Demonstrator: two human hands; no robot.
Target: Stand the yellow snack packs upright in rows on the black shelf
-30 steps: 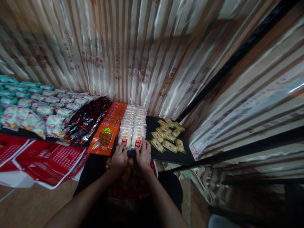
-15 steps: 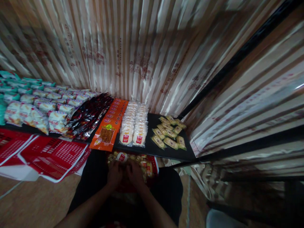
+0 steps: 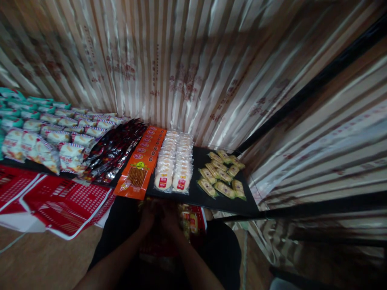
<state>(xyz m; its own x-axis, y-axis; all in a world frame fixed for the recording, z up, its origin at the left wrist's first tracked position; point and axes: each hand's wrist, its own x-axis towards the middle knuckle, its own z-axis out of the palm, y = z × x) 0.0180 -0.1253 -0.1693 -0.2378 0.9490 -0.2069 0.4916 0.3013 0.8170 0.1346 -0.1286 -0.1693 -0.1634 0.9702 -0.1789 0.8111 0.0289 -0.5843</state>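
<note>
My left hand [image 3: 147,217] and my right hand [image 3: 169,216] are close together over a red basket [image 3: 203,215] between my legs, just below the shelf edge. Both sets of fingers are lost in dark shadow, so I cannot make out what they hold. Small gold and yellow wrapped snacks [image 3: 190,220] lie in the basket, beside my right hand. On the black shelf [image 3: 193,197] directly above are two rows of clear-wrapped round white crackers [image 3: 172,173]. To their left lies an orange snack packet [image 3: 136,171], and to their right a loose group of yellow-green wrapped snacks [image 3: 222,177].
Dark red shiny packets [image 3: 116,149], white snack bags [image 3: 71,155] and teal bags [image 3: 15,106] crowd the shelf's left part. Red baskets [image 3: 72,201] stand below it. Black metal bars [image 3: 302,88] cross the right side in front of striped plastic sheeting [image 3: 187,60].
The white round packet seen at my fingertips earlier no longer shows. My hands sit in deeper shadow under the shelf edge, and the view has shifted slightly.
</note>
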